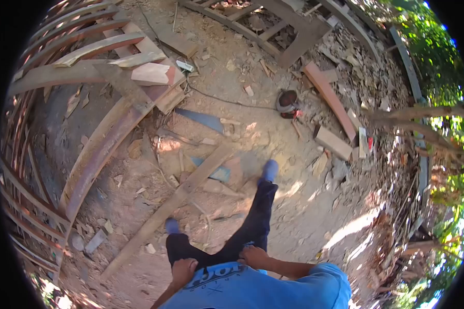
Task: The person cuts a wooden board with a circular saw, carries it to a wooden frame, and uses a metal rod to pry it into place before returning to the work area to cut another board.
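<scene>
My left hand is at the waist of my dark trousers, below the blue shirt hem, with its fingers curled in. On the other side of the waist, my right hand is also closed, pressed against the trouser cloth near the hem. Both hands appear to grip the trousers, though the fingertips are hidden. Between my feet a long wooden plank lies slanted on the ground. A blue saw blade lies beyond it, and another blue blade lies partly under the plank.
A curved slatted wooden frame fills the left side. A white power strip rests near it, its cord running toward a dark round object. Reddish timber and a beam lie right, before leaf litter and trees.
</scene>
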Motion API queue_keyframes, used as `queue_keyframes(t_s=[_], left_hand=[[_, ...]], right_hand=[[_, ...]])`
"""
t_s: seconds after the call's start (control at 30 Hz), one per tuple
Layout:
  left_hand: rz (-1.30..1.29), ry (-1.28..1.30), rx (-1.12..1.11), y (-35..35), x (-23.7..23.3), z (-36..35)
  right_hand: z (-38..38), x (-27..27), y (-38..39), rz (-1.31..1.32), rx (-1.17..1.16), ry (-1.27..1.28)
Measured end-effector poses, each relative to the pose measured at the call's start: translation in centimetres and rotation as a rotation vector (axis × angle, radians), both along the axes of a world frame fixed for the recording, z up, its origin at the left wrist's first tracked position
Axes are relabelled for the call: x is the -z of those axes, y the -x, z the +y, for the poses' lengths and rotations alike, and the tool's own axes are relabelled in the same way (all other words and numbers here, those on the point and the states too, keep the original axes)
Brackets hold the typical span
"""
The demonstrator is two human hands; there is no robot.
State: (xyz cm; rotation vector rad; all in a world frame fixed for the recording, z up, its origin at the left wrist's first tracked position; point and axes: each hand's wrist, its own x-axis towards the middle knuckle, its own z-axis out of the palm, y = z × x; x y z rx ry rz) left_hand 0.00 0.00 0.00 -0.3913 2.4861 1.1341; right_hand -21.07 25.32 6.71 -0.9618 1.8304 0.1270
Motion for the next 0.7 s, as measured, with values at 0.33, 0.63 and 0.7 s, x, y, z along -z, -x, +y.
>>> queue_keyframes(t_s=[0.33,0.63,0.7], left_hand=[[-0.333,0.077,-0.126,5.1,-17.8,26.9],[-0.302,-0.534,-0.732,9.1,-25.7,39.1],[-0.215,-0.557,-0.734,9.8,-22.5,41.7]], right_hand=[[16.9,-8.6,12.8,-0.175,-0.393,0.409],[21.2,-20.5,20.0,-0.3,-0.284,-0.14],[21.1,-19.1,21.0,-0.281,-0.368,-0.214]])
